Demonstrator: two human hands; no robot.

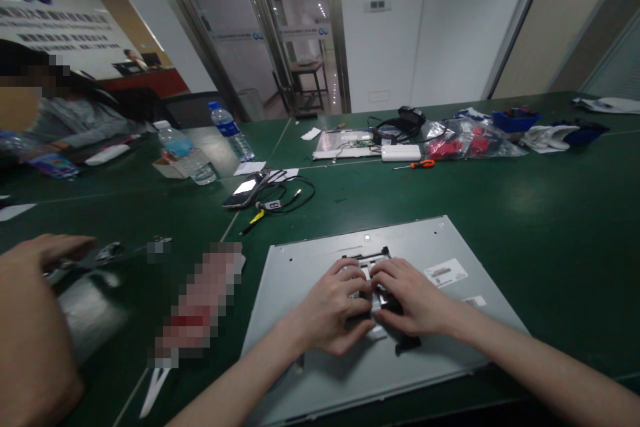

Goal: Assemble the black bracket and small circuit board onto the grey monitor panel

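Note:
A flat grey metal panel (320,380) with white labels (446,273) lies on the green table in front of me. At its middle sits a black and silver bracket-like part (376,255). My left hand (336,307) is on the left side of this part, its fingers bent and pressed to it. From the right, my right hand (413,297) curls its fingers round the part's other side. The fingertips of both hands nearly meet. Much of the part is hidden under them, and a black piece (407,345) sticks out below my right hand.
Another person's arm (35,327) reaches in at the left. Beyond the panel are a phone (246,188), a black cable (313,190), water bottles (231,133) and an orange screwdriver (423,164). A circuit board (363,144), a white box (401,153) and plastic bags (475,140) lie farther back.

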